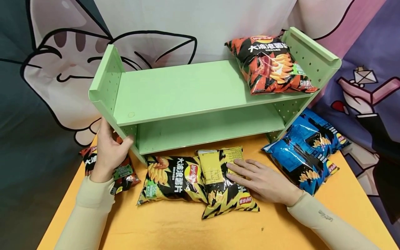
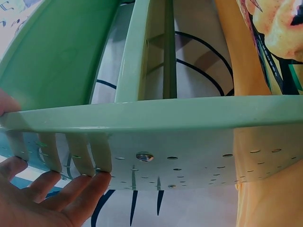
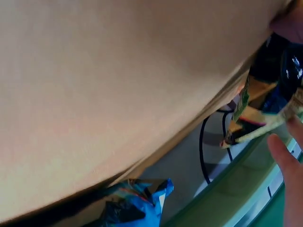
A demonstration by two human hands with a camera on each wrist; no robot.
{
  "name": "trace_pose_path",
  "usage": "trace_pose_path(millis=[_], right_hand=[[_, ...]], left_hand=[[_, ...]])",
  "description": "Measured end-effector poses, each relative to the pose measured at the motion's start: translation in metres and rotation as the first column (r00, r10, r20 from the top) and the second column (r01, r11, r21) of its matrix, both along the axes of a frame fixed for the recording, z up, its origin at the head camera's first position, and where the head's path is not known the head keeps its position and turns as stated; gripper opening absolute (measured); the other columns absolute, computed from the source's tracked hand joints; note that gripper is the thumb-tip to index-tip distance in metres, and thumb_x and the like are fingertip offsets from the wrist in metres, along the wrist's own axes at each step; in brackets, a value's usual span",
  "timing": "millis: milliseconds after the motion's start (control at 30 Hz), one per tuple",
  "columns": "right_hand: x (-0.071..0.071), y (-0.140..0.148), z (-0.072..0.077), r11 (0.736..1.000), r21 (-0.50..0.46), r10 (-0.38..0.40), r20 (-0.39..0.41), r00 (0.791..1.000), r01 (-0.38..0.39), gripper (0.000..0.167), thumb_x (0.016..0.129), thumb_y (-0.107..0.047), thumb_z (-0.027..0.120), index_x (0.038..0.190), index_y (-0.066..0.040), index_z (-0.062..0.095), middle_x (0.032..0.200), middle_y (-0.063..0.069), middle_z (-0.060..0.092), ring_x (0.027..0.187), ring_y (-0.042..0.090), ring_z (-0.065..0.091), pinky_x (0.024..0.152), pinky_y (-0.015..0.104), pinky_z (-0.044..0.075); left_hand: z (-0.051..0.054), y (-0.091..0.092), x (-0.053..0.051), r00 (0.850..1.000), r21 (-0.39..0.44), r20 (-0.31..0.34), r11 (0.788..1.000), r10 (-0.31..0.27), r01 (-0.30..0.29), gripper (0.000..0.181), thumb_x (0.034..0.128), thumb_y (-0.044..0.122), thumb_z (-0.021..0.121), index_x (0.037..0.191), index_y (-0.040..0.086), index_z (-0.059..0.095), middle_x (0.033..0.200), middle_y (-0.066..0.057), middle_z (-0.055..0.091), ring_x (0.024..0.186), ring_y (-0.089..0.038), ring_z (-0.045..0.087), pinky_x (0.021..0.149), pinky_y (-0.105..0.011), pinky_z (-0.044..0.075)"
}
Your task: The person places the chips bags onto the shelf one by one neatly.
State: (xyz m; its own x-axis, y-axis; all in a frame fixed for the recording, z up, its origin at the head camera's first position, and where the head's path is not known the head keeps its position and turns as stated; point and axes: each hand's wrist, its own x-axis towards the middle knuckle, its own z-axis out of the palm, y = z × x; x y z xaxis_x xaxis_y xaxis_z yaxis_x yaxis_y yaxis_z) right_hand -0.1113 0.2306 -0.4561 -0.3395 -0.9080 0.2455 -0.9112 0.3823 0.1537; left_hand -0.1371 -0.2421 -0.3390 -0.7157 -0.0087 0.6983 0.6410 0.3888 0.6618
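A light green two-tier metal shelf stands at the back of the table. My left hand grips its left side panel, thumb at the front edge; in the left wrist view the fingers lie against the panel's perforated outer face. My right hand rests with extended fingers on a yellow-and-black chip bag, which lies back side up. Beside it, touching, lies another yellow-and-black chip bag, front up. The right wrist view shows only part of the right hand near a bag.
A red chip bag leans at the right end of the upper tier. Blue chip bags overlap on the table at right. Red chip bags lie at left, partly behind my left hand. A printed cloth hangs behind the yellow table.
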Motion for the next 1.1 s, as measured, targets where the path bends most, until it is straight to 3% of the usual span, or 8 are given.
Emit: trace_pose_path(millis=[200,500,733,967,1100], right_hand=[[0.0031,-0.0059,-0.001,1.0,-0.013,0.026,-0.002,1.0,-0.026,0.055,0.113,-0.019,0.013,0.162,-0.023,0.036,0.169,0.01,0.032,0.152,0.031,0.041,0.115,0.052,0.041],[0.005,-0.0101,-0.0024,0.998,-0.041,0.056,0.012,0.998,-0.055,0.061,0.11,-0.004,0.012,0.16,-0.025,0.042,0.166,0.016,0.036,0.149,0.036,0.044,0.112,0.053,0.045],[0.0054,-0.0097,-0.0017,0.997,-0.06,0.051,0.013,0.999,-0.05,0.057,0.112,-0.007,0.016,0.158,-0.025,0.045,0.165,0.017,0.039,0.147,0.038,0.046,0.108,0.054,0.048],[0.0037,-0.0078,-0.0004,0.998,-0.024,0.057,0.061,0.997,-0.056,0.055,0.108,-0.029,0.026,0.162,-0.021,0.038,0.166,0.019,0.035,0.147,0.042,0.044,0.107,0.057,0.048],[0.0041,-0.0088,0.0,0.998,-0.02,0.06,0.044,0.997,-0.059,0.056,0.107,-0.031,0.026,0.162,-0.02,0.038,0.165,0.021,0.037,0.146,0.043,0.046,0.108,0.056,0.048]], left_hand=[[-0.0001,0.0001,0.0002,1.0,-0.005,0.004,1.0,0.014,-0.014,0.076,0.0706,-0.014,0.054,0.146,-0.006,0.049,0.135,0.004,0.059,0.116,-0.007,0.056,0.099,-0.022,0.043],[-0.0004,0.0006,-0.0016,1.0,-0.009,0.005,1.0,0.011,-0.011,0.076,0.0707,-0.014,0.055,0.146,-0.006,0.049,0.137,0.002,0.058,0.12,-0.008,0.056,0.102,-0.022,0.043],[0.0006,0.0014,0.0,1.0,-0.011,0.005,1.0,0.01,-0.01,0.077,0.0712,-0.014,0.054,0.147,-0.004,0.049,0.136,-0.001,0.06,0.119,-0.008,0.056,0.101,-0.022,0.043],[0.0012,0.0017,0.0008,1.0,0.005,0.001,1.0,0.005,-0.005,0.075,0.0709,-0.012,0.054,0.146,-0.005,0.05,0.133,0.007,0.06,0.114,-0.008,0.057,0.099,-0.022,0.044],[0.0002,0.0005,0.0007,1.0,-0.001,0.0,1.0,0.009,-0.009,0.076,0.0708,-0.012,0.055,0.146,-0.006,0.049,0.134,0.008,0.059,0.116,-0.008,0.056,0.101,-0.022,0.043]])
